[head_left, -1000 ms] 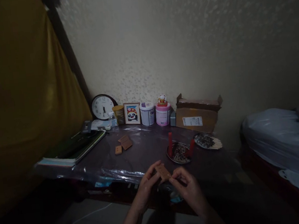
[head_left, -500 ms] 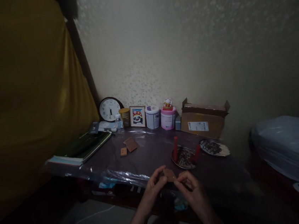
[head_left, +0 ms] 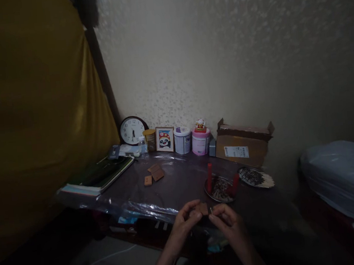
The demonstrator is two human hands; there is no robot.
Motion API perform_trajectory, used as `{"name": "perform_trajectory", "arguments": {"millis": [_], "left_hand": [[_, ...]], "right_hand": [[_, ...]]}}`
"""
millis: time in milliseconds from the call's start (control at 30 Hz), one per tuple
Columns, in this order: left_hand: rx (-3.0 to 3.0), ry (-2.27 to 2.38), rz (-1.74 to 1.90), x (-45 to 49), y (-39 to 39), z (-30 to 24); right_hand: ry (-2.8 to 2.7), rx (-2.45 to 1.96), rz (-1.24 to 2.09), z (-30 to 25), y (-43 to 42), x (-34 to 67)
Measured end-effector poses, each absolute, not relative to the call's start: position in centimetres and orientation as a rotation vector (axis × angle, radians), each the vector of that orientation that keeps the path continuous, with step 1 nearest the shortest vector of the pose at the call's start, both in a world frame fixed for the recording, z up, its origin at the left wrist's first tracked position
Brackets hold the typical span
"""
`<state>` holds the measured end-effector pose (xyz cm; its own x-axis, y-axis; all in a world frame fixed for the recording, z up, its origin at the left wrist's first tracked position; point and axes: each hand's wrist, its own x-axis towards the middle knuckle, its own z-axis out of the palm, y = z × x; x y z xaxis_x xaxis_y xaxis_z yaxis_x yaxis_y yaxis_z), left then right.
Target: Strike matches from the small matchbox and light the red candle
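Observation:
Over the near edge of the table, my left hand [head_left: 187,217] pinches a small brown matchbox-like piece [head_left: 203,208] between thumb and fingers. Close on its right, my right hand [head_left: 228,219] pinches a thin pale matchstick [head_left: 211,210], whose tip is just apart from the brown piece's edge. Beyond my hands, two red candles, one upright [head_left: 210,177] and one leaning [head_left: 234,183], stand on a round plate [head_left: 206,190] strewn with dark and pale bits. A second plate [head_left: 243,180] holds many dark-headed matches [head_left: 266,180].
Several flat brown pieces [head_left: 156,172] lie left on the plastic-covered table [head_left: 182,178]. Along the wall stand a clock [head_left: 132,130], a framed panda picture [head_left: 165,139], a white tub [head_left: 183,141], a pink tub [head_left: 201,141] and a cardboard box [head_left: 241,144]. Books [head_left: 102,176] lie at left.
The matchstick in my right hand has come slightly away from the brown piece, and the gap between them has widened. The brown piece is turned a little. The view has shifted slightly.

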<state>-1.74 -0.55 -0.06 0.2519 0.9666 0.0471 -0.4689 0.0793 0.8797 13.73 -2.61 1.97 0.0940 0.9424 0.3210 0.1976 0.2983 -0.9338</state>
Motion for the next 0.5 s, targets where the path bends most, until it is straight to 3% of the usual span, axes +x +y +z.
{"name": "perform_trajectory", "arguments": {"millis": [500], "left_hand": [[0.681, 0.386, 1.167, -1.4, -0.6, 0.0]], "right_hand": [[-1.24, -1.205, 0.826, 2.3, -1.5, 14.9]]}}
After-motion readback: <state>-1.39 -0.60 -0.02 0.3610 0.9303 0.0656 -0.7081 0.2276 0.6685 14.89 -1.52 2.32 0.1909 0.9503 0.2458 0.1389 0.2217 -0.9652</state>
